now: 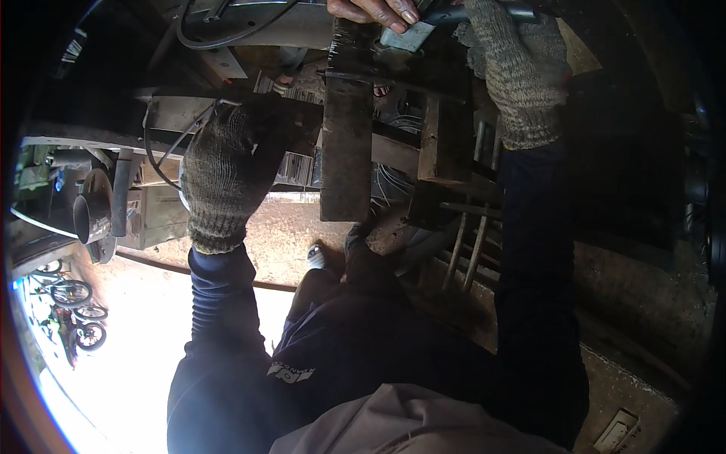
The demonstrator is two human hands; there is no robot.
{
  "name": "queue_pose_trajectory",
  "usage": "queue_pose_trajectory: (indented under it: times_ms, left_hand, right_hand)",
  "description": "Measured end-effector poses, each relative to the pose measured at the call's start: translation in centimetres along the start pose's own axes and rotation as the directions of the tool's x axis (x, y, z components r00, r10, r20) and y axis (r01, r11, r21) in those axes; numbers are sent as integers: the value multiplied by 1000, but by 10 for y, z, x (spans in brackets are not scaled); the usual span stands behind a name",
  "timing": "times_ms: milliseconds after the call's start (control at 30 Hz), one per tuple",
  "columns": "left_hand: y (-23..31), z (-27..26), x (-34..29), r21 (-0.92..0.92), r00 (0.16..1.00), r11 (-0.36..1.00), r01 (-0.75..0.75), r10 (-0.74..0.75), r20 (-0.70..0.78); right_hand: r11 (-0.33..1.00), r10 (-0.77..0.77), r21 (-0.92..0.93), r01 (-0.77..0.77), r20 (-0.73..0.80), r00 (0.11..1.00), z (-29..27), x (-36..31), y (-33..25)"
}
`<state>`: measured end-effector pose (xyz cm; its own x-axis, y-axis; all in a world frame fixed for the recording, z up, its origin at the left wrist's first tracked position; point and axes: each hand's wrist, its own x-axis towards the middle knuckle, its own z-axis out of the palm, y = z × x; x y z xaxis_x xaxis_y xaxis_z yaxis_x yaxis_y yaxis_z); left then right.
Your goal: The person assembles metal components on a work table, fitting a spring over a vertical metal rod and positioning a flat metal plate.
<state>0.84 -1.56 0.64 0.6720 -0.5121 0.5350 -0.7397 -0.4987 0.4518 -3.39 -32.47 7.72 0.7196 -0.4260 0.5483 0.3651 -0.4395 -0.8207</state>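
The right hand [522,79], in a knitted glove, is at the top of the view with its grip closed around a grey pipe [448,15]. The pipe lies crosswise near the upper edge, showing on both sides of the glove. Just left of it, a co-worker's hand [370,10], bare, comes in from the top edge, fingertips at a pale metal plate [408,36] that sits beside the pipe.

The left hand [227,170], gloved too, is lower and well apart from the right, by a dark bar [306,125]. Its fingers are lost in shadow, so I cannot tell whether its grip is closed on that bar or only rests against it.

Between the two gloves a long slab [346,151] points toward the wearer, and a shorter block [446,144] stands to its right, nearer the right glove. A thick cable [215,47] curves at the upper left. Below the block, slim rods [475,253] slant over the floor [280,223]. A round tube [92,204] is left of the left glove, and bikes [72,293] are farther off in bright light at the lower left. Both sleeves [219,295] are dark blue
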Motion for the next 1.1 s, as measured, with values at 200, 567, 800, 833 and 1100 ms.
queue_pose_trajectory:
  times_ms: [200, 567, 800, 833, 1100]
  left_hand:
    - [4, -1, 2, -7, 998, 998, 68, -67, 17]
    - [3, 2, 1, -24, 999, 999, 35, -36, -8]
    - [3, -1, 0, -3, 998, 998, 56, -56, -2]
    - [3, -1, 1, 5, 999, 999, 46, -46, -4]
    - [1, 0, 0, -3, 1000, 1000, 29, -29, -7]
  right_hand:
    - [996, -68, -58, 73, 87, 994, -10, 3, 10]
    - [995, 50, -95, -42, 85, 995, -10, -2, -1]
    - [994, 83, -72, -81, 23, 996, -4, -1, -7]
    - [990, 110, -93, -105, 47, 993, -6, -2, -5]
    - [986, 141, -85, -142, -12, 990, -3, -3, -8]
